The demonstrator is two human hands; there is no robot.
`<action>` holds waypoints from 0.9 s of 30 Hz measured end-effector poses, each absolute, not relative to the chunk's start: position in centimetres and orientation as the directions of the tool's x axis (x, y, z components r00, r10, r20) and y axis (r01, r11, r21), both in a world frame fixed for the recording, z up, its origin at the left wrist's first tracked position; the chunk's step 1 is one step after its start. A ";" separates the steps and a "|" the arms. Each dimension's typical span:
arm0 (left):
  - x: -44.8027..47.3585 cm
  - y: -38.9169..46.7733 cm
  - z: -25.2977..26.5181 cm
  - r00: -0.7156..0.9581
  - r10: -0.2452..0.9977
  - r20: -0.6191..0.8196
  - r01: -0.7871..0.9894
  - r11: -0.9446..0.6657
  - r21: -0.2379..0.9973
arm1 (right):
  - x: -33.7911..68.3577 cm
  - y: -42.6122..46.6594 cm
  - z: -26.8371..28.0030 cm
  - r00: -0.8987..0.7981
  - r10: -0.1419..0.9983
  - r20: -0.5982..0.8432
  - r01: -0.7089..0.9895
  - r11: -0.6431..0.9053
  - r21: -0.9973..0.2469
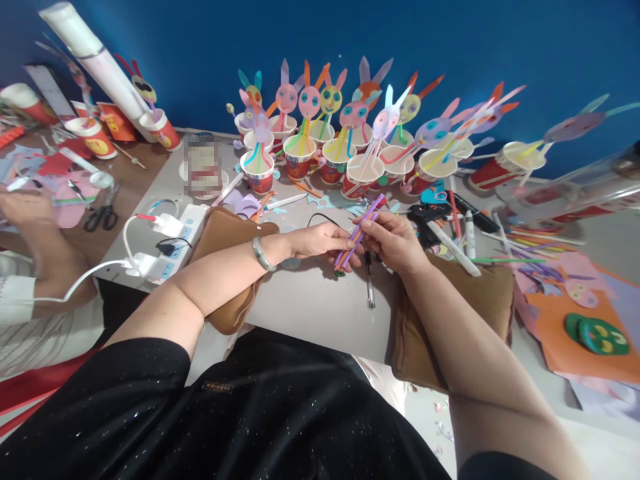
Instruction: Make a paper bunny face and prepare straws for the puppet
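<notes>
A small bundle of thin purple and orange straws or sticks (356, 233) is held at a slant above the grey table; I cannot tell which kind they are. My left hand (323, 241), below a bangle on the wrist, grips the lower part with thumb and fingers. On the upper part, my right hand (393, 239) closes in a pinch. Just under the hands lies a pen (371, 283). Behind them stand several red and white paper cups (258, 171) with colourful rabbit-eared paper figures (310, 101) on stalks.
Brown cushions (233, 237) (460, 303) lie under my forearms. Left are a power strip (186, 230) with cords, scissors (103, 212) and another person's hand (26, 205). Right are a black glue gun (425, 223), markers, loose straws (537, 241) and orange paper (555, 337).
</notes>
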State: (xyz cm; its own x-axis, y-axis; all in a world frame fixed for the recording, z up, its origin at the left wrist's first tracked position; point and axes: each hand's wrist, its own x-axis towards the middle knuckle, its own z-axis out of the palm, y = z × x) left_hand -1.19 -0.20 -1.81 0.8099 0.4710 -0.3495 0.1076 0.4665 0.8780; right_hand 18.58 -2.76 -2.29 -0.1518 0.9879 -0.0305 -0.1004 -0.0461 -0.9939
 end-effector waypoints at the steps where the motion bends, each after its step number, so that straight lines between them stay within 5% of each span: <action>1: -1.2 -0.2 -1.8 0.811 0.470 -0.349 0.105 0.470 0.876 | 18.6 -2.7 -2.3 -0.151 0.988 -0.030 -0.097 -0.045 -0.994; 27: -1.4 -0.1 -1.8 0.818 0.470 -0.332 0.085 0.472 0.877 | 19.0 -2.8 -2.6 -0.201 0.979 -0.028 -0.057 -0.040 -0.998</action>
